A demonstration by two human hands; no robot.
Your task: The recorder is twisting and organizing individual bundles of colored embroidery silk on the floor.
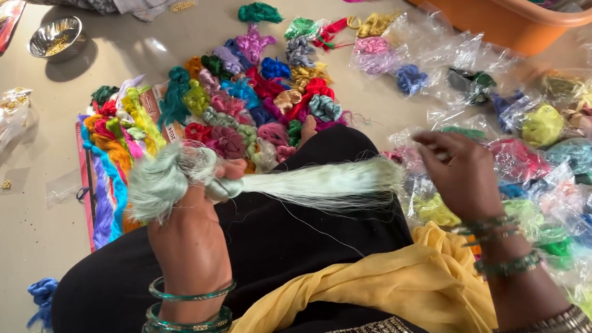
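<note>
Nearest us, our left hand (pixel 195 215) is clenched around a pale green hank of silky thread (pixel 268 184), which stretches across our black-clad knee (pixel 306 234) toward our right hand (pixel 459 172). That hand's fingers are pinched together at the hank's loose end, seemingly on fine strands, though we cannot tell for sure. Beyond the knee lies a heap of many-coloured thread bundles (pixel 259 93) on the floor, with more in clear plastic bags (pixel 546 152) to the right. Farther off stand a small steel bowl (pixel 55 37) and an orange plastic tub (pixel 513 19).
</note>
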